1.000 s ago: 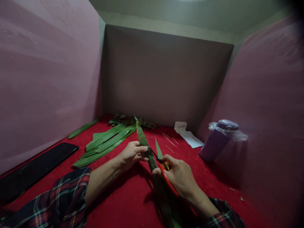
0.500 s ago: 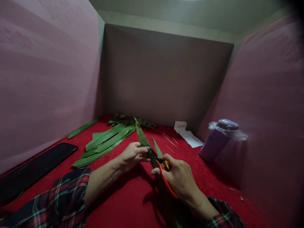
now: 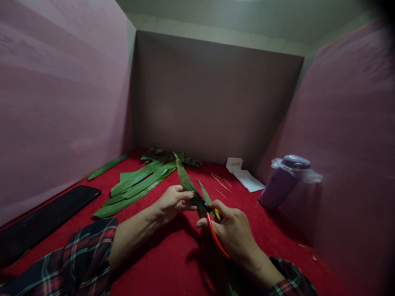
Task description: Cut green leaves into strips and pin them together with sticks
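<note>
Between the fingers and thumb of my left hand (image 3: pixel 175 202) is a long green leaf (image 3: pixel 185 176), its pointed tip up and away from me. My right hand (image 3: pixel 235 230) is closed around the handles of a pair of scissors (image 3: pixel 215 236), one orange and one yellow. The scissor blades lie against the leaf near my left fingertips, partly hidden by it. A narrow pointed leaf strip (image 3: pixel 204 191) stands apart on the blades' right side. The leaf's lower part runs down beneath my right hand into shadow.
Several long leaves (image 3: pixel 138 185) are spread on the red cloth (image 3: pixel 148 259) at left, with small leafy sprigs (image 3: pixel 191 161) behind. A black tray-like object (image 3: pixel 46 222) lies far left. Thin sticks (image 3: pixel 220 181), white papers (image 3: pixel 248 180) and a purple bottle (image 3: pixel 280 185) stand or lie right.
The scissors' blades look a little more closed on the leaf. Both hands stay in nearly the same place, and the other things have not moved.
</note>
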### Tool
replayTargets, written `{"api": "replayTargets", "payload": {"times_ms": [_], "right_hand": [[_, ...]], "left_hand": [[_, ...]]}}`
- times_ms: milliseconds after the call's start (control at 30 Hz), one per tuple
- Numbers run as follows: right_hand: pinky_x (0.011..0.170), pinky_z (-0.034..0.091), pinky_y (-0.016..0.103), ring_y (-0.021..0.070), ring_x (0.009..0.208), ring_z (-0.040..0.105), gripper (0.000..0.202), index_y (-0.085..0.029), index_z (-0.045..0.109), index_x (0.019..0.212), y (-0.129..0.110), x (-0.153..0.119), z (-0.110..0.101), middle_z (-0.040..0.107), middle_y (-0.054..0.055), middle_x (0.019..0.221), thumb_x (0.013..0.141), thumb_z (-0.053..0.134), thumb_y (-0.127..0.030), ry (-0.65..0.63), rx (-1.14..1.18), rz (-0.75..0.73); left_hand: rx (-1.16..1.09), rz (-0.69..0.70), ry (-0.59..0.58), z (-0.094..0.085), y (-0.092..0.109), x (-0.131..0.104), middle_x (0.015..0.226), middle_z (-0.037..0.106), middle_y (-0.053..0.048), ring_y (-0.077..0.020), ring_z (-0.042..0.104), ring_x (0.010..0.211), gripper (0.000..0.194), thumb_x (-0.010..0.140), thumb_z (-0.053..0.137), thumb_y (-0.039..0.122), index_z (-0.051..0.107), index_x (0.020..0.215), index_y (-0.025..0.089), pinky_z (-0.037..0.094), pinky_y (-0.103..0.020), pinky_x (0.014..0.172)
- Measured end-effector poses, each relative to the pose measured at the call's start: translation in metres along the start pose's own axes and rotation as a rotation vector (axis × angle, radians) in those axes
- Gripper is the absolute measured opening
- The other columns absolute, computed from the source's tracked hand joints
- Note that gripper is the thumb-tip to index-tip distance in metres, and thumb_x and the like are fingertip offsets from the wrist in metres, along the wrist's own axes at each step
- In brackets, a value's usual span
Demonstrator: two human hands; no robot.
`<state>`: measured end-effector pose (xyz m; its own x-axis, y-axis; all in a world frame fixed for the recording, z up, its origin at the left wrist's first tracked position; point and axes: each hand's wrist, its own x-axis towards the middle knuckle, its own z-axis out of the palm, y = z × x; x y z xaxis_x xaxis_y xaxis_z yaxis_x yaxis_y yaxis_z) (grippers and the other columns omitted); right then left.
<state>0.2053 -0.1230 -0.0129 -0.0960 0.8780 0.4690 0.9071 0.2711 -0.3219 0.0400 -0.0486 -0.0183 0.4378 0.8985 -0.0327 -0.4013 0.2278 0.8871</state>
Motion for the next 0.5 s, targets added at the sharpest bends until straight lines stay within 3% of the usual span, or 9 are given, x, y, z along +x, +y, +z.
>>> {"api": "replayTargets", "payload": {"times_ms": [500], "right_hand": [[0.044,0.026,0.022,0.0131,0.041,0.043,0.035,-0.022,0.062,0.076,0.0019,0.0008,0.0023,0.050,-0.005,0.043,0.075,0.056,-0.057,0.018,0.015,-0.007]], "left_hand": [[0.024,0.001,-0.026,-0.0050,-0.0034,0.0020,0.078,0.068,-0.013,-0.0188,0.066,0.068,0.013,0.069,0.067,0.014,0.060,0.078,0.007,0.055,-0.029,0.062]]}}
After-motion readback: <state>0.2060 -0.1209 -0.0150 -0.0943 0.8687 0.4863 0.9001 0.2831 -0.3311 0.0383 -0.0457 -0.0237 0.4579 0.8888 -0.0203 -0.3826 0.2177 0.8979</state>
